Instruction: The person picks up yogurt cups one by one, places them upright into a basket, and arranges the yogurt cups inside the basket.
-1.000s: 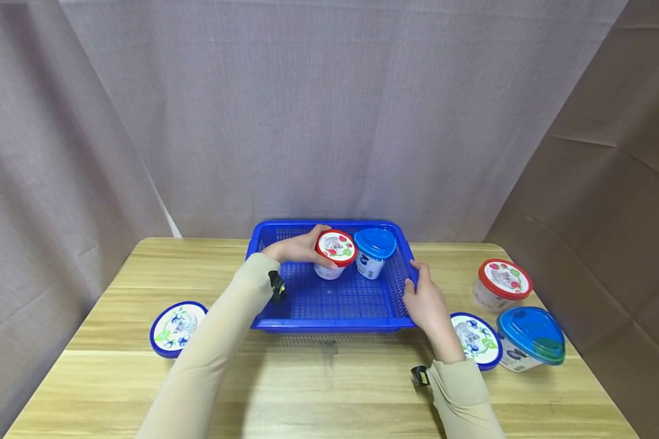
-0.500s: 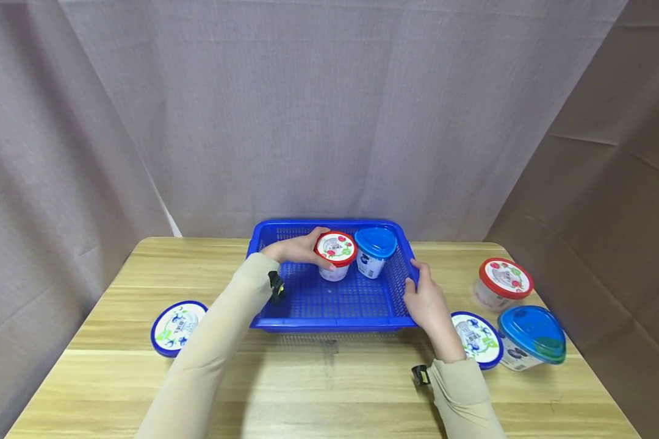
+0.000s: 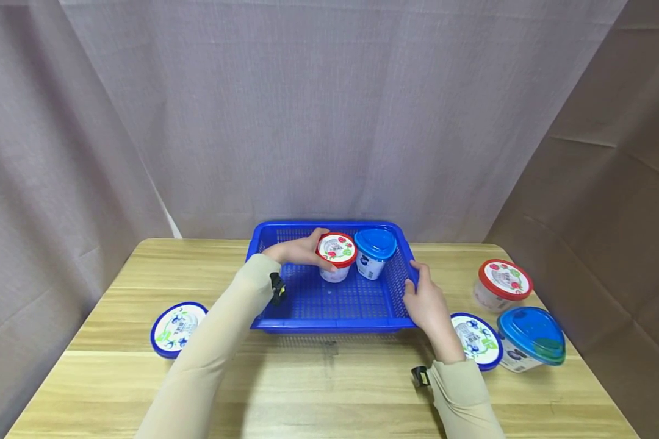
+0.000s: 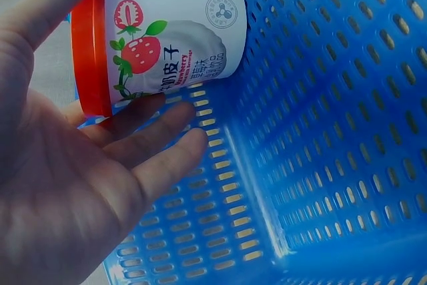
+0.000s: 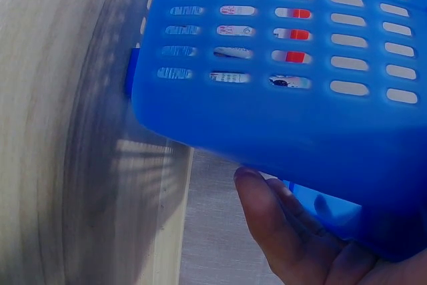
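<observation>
My left hand (image 3: 299,251) reaches into the blue plastic basket (image 3: 329,323). It grips a white tub with a red lid (image 3: 337,249), thumb on one side of the lid and fingers on the other. Strawberries are printed on the tub's wall (image 4: 180,38) in the left wrist view. Right beside it in the basket stands a tub with a blue lid (image 3: 374,244). My right hand (image 3: 427,305) pinches the basket's right rim; in the right wrist view its thumb (image 5: 263,205) lies at the rim's edge, with the fingers partly hidden behind.
On the table (image 3: 329,390), a blue-rimmed blueberry tub (image 3: 179,329) sits left of the basket, partly behind my left sleeve. To the right stand another blueberry tub (image 3: 476,341), a red-lidded tub (image 3: 505,280) and a blue-lidded tub (image 3: 532,335). A grey curtain (image 3: 329,122) hangs behind.
The red-lidded tub has shifted slightly right and toward me and stands straighter in my left hand. The right hand and the basket keep their places.
</observation>
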`<state>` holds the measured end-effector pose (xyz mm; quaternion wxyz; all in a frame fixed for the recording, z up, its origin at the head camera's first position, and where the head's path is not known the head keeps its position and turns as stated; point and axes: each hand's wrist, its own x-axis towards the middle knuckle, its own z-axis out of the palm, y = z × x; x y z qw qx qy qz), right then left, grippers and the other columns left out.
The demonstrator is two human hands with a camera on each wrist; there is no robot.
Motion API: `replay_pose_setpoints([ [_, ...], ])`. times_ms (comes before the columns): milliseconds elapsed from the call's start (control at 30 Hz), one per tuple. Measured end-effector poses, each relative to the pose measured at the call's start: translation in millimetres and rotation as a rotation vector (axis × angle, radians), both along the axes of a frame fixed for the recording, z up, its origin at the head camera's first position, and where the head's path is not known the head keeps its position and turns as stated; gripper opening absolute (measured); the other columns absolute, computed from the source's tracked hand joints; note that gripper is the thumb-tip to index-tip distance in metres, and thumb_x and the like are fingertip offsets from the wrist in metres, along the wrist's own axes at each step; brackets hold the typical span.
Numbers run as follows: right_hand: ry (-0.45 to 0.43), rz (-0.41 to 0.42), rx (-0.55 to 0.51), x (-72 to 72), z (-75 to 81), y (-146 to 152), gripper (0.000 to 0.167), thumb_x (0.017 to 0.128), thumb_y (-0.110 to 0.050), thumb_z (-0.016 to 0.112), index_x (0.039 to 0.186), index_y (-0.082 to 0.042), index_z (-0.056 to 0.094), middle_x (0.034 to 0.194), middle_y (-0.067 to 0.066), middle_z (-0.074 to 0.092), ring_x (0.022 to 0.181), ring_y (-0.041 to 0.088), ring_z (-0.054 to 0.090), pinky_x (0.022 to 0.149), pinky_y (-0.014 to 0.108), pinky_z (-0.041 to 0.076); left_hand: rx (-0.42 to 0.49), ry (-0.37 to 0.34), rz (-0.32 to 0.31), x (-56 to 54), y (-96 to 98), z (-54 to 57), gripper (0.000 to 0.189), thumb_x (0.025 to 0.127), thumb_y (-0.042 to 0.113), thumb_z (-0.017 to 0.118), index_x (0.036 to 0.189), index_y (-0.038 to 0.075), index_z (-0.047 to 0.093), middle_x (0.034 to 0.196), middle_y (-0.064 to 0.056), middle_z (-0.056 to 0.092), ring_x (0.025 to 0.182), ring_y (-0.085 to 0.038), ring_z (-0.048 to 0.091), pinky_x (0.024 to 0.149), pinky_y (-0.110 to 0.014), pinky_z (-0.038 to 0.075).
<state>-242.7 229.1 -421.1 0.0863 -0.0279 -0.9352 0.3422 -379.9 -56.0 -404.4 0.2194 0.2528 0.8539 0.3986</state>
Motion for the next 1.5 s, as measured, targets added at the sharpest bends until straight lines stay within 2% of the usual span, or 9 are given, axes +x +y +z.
replay_pose_setpoints([
  [333,0.003,-0.004,0.003,-1.6,0.4,-1.7,0.049,0.106,-0.013,0.038,0.152,0.001,0.029,0.137,0.042,0.046,0.121,0.057,0.051,0.098,0.067,0.043,-0.007,-0.001,0.021,0.2,-5.5,1.4,0.111,0.081,0.039,0.084,0.16,0.012,0.011,0.153,-0.014,0.04,0.143,-0.027,0.034,0.117,-0.047,0.03],
  [567,0.01,0.003,0.005,-3.2,-1.0,-3.5,0.049,0.106,-0.013,0.038,0.152,0.001,0.03,0.136,0.042,0.047,0.12,0.056,0.052,0.098,0.067,0.043,-0.015,-0.014,0.037,0.5,-17.5,6.4,0.106,0.082,0.038,0.083,0.16,0.015,0.015,0.157,-0.015,0.034,0.147,-0.028,0.029,0.119,-0.049,0.027],
  [667,0.009,0.005,0.009,-4.2,-1.1,-2.9,0.049,0.106,-0.013,0.038,0.152,0.001,0.029,0.136,0.042,0.047,0.12,0.057,0.052,0.098,0.067,0.043,0.006,-0.013,0.041,0.6,-22.6,9.7,0.104,0.082,0.033,0.083,0.159,0.014,0.016,0.156,-0.019,0.036,0.146,-0.031,0.032,0.119,-0.049,0.028],
  [967,0.022,0.001,0.008,-4.9,-0.2,-1.3,0.049,0.105,-0.013,0.038,0.152,0.001,0.031,0.135,0.042,0.048,0.12,0.057,0.052,0.098,0.067,0.043,-0.025,0.045,0.058,-1.1,-37.8,17.4,0.101,0.082,0.035,0.083,0.158,0.015,0.02,0.15,-0.022,0.042,0.139,-0.036,0.04,0.115,-0.049,0.034],
  [1133,0.029,0.01,-0.006,-4.8,-1.1,-1.9,0.049,0.105,-0.012,0.039,0.152,0.002,0.031,0.135,0.042,0.048,0.12,0.057,0.052,0.098,0.067,0.043,-0.016,0.066,0.066,3.7,-45.0,25.3,0.097,0.084,0.034,0.082,0.157,0.014,0.022,0.151,-0.021,0.041,0.136,-0.039,0.044,0.112,-0.05,0.037],
  [1300,0.029,0.012,-0.006,-5.9,-1.8,-2.3,0.049,0.105,-0.012,0.039,0.151,0.002,0.031,0.135,0.043,0.048,0.119,0.057,0.052,0.096,0.067,0.043,0.006,0.104,0.062,7.7,-48.4,37.8,0.093,0.085,0.032,0.081,0.156,0.01,0.025,0.152,-0.02,0.04,0.138,-0.039,0.043,0.111,-0.049,0.039],
  [1500,0.012,0.009,-0.007,-8.3,-1.6,-2.2,0.049,0.106,-0.012,0.038,0.152,0.001,0.029,0.137,0.043,0.046,0.121,0.057,0.051,0.098,0.067,0.043,0.022,0.163,0.066,8.5,-56.3,52.7,0.088,0.086,0.029,0.081,0.154,0.006,0.03,0.154,-0.02,0.038,0.142,-0.037,0.038,0.114,-0.047,0.036],
])
